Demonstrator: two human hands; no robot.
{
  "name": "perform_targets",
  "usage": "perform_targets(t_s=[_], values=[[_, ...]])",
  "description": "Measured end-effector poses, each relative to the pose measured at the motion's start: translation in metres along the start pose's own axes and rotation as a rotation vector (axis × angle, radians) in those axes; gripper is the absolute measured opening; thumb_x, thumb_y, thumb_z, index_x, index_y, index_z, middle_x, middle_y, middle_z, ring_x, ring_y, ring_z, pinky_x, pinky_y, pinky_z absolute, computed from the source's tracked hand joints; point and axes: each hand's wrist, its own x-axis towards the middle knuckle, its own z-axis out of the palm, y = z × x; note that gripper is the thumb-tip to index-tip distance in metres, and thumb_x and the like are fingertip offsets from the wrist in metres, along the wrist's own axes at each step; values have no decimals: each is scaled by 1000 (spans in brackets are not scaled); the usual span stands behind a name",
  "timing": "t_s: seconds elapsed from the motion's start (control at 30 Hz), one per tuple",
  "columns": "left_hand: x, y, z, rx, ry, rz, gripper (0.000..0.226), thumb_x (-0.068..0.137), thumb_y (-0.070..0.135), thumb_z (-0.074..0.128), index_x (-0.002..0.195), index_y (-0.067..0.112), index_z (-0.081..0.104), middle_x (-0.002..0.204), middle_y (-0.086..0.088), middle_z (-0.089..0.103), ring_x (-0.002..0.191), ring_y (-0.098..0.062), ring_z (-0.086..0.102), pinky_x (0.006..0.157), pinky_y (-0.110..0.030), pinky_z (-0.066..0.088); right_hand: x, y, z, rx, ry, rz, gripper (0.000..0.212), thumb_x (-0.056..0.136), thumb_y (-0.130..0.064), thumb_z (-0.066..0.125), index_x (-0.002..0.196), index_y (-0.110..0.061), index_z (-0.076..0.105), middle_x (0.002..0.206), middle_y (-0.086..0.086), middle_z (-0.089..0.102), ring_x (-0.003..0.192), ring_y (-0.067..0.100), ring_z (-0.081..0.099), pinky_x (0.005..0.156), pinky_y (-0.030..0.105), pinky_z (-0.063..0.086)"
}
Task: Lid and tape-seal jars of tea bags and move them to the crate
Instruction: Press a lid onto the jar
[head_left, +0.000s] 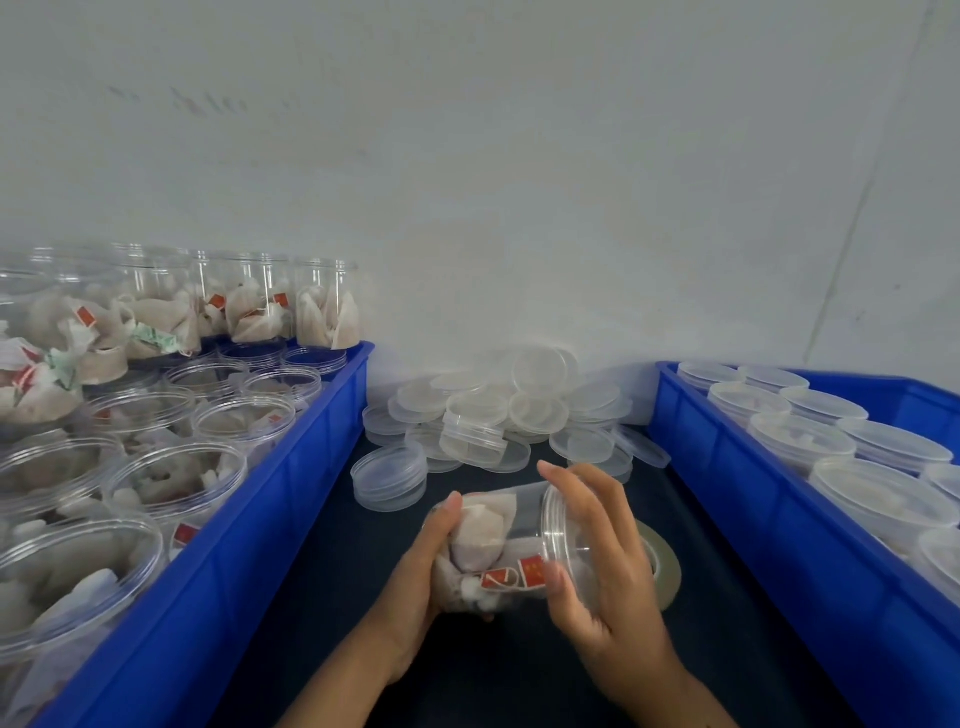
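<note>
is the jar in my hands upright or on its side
On its side: the jar lies across between both hands, base in the left hand, lidded end under the right hand.

The clear plastic jar (511, 545) lying on its side is glossy and smooth, with light glinting on its ridged rim. Inside it, the off-white tea bags (480, 540) look like soft, matt, fibrous mesh, and their small red tags (531, 570) look like printed paper. The heap of translucent round plastic lids (483, 415) is smooth with a faintly frosted sheen. The two blue plastic crates (291, 499) (779, 525) are hard, smooth and semi-glossy. The dark desk (332, 561) surface is matt. The roll of translucent tape (662, 566) shines dully. The pale wall (519, 182) is matt.
</note>
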Motion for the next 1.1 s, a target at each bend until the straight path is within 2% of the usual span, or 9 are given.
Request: perform_targets(t_s=[0.13,0.3,0.47,0.57,0.63,0.77,0.9,1.0,1.1], values=[[-2,-5,2,50,63,79,56,71,72,46,114,39,63,106,-5,73,93,-23,71,73,-28,57,-3,-1,3,56,-12,95,50,91,-49,40,140,-50,31,135,-14,38,120,13,49,89,28,49],[-6,-8,8,143,112,140,50,77,62,44,121,39,52,117,3,61,98,-9,67,77,-24,56,-3,-3,3,380,34,331,45,87,-54,43,131,-53,43,133,-13,48,120,11,54,96,43,51],[-9,-5,14,142,102,265,46,79,48,55,124,46,46,105,24,64,101,-5,66,74,-22,56,-2,-6,1,619,74,519,44,93,-44,47,136,-38,44,122,-16,58,109,2,61,80,20,54],[-11,-4,14,77,109,259,47,73,56,61,118,43,53,111,14,64,102,-14,67,77,-31,57,-2,-10,1,526,100,458,46,86,-47,44,132,-50,46,123,-27,52,115,-1,56,87,20,52],[-12,-2,13,44,96,203,47,74,61,56,115,38,57,109,2,67,91,-22,70,66,-31,56,-1,-15,0,547,91,385,41,88,-42,50,127,-54,52,121,-21,52,111,4,58,82,23,54],[-15,9,9,-12,-28,-1,63,79,66,44,111,17,67,69,-12,65,55,-20,58,46,-26,42,1,-14,-14,233,-59,57,47,91,-52,52,137,-43,48,134,-9,43,117,25,54,86,44,54],[-12,14,4,-10,-117,-67,63,84,70,46,101,17,74,74,-14,65,58,-20,58,49,-26,44,4,-8,-16,-18,-68,-169,50,90,-42,51,140,-36,47,137,-11,41,121,23,51,90,41,50],[-12,8,6,-19,-63,-24,67,84,71,46,112,15,69,78,-18,67,64,-23,61,55,-30,50,4,-9,-5,17,-28,-43,47,92,-47,46,139,-39,46,134,-9,44,117,22,53,88,40,51],[-12,2,13,-35,68,36,57,80,68,52,121,28,56,102,-14,71,81,-24,70,67,-32,56,4,-11,2,315,2,221,43,90,-49,45,133,-52,45,129,-16,46,112,14,57,83,34,56]])
